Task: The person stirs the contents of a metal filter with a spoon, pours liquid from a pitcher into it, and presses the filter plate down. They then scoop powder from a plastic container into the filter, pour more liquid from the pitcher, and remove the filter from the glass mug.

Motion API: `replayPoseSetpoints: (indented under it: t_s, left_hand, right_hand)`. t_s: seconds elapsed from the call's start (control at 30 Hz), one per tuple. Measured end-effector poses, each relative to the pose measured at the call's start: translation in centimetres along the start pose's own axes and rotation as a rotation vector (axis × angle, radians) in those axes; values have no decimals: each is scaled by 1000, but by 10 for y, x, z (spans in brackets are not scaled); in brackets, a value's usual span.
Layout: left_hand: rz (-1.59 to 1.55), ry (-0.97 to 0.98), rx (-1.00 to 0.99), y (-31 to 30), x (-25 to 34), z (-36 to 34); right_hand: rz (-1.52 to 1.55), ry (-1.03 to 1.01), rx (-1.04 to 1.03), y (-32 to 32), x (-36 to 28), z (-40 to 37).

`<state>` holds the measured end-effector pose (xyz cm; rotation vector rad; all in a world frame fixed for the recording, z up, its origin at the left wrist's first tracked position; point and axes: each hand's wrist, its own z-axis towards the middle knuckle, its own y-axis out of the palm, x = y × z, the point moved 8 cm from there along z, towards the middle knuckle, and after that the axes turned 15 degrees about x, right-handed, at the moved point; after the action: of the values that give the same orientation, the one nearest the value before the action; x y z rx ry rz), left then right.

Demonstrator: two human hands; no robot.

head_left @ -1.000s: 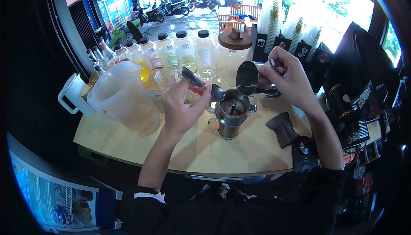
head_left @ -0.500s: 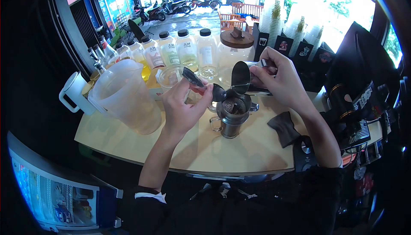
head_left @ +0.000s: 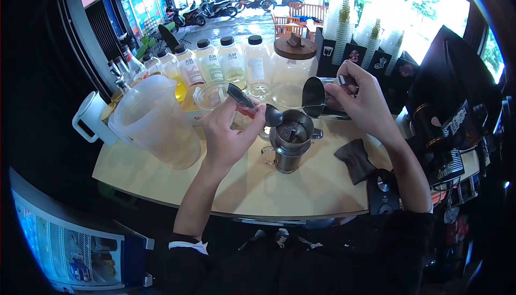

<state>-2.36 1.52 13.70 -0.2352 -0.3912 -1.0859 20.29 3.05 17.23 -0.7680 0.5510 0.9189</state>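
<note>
My left hand [head_left: 231, 133] pinches a spoon, its dark bowl [head_left: 273, 115] pointing right beside the rim of a metal drip coffee filter [head_left: 292, 140]. The filter sits on a small glass mug [head_left: 267, 155] on the counter; a perforated disc with a central knob shows inside it. My right hand [head_left: 357, 93] is closed around the handle of a metal pitcher [head_left: 314, 98]. This pitcher is held in the air above and right of the filter, its dark oval mouth facing left. Most of its body is hidden behind the hand.
A large translucent jug [head_left: 156, 120] stands left on the counter [head_left: 236, 195]. Behind are capped bottles [head_left: 232, 61], a wooden-lidded jar [head_left: 294, 74] and stacked cups [head_left: 371, 37]. A dark cloth [head_left: 355, 160] and a black device with a knob [head_left: 384, 194] lie at right.
The pitcher in my right hand has moved right and slightly up, away from the filter, uncovering its inside. My left hand and the spoon have stayed nearly still.
</note>
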Motion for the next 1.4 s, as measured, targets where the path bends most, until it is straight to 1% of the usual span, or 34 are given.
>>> replayPoseSetpoints:
  t_s: [0.1,0.2,0.33,0.4,0.43,0.5,0.6,0.63,0.7,0.73,0.8,0.87,0.93,0.97,1.0,1.07,1.1,1.17,1.27,1.37,1.4]
  left_hand:
    - [-4,6,-2,1,1,0]
    - [-14,1,-6,2,1,1]
    - [-3,23,-4,2,3,0]
    - [-11,23,-1,3,2,-1]
    - [-19,23,1,4,1,-1]
    - [-11,28,-5,4,1,-2]
    - [-8,38,0,4,-1,-3]
    - [-15,40,4,4,-1,-4]
    - [-3,46,8,4,-3,-6]
    - [7,51,7,5,-3,-6]
    - [-8,56,12,7,-1,-6]
    - [-24,62,12,8,1,-8]
    - [-5,105,-3,10,3,-9]
    - [-7,110,-6,12,4,-10]
    - [-17,118,-10,13,5,-10]
    - [-28,132,-17,14,8,-10]
    - [-33,118,-21,14,9,-10]
    - [-40,111,-28,15,10,-10]
    - [-53,183,-16,14,15,-12]
    - [-68,171,-11,15,15,-13]
    - [-55,176,7,15,14,-14]
  right_hand:
    - [-46,-53,1,-6,-1,0]
    - [-126,-32,-24,-11,-2,-2]
    - [-106,-55,-2,-17,-12,-3]
    - [10,15,-6,-18,-8,-3]
    - [11,15,-6,-18,-7,-2]
    - [144,49,-9,-16,-3,-1]
    - [211,100,11,-22,39,3]
    - [211,96,9,-22,45,2]
    - [415,273,69,-24,65,-7]
    - [415,268,69,-23,78,-9]
    - [441,354,161,-25,128,-17]
    - [444,350,195,-21,163,-29]
    - [493,432,226,-14,191,-43]
    - [568,487,220,-9,201,-51]
    - [571,486,225,-5,210,-56]
    - [563,606,286,3,241,-66]
    - [615,620,281,9,250,-69]
    - [638,615,291,16,244,-76]
    - [654,621,282,19,245,-86]
    - [674,639,267,19,269,-95]
    - [630,616,263,17,275,-97]
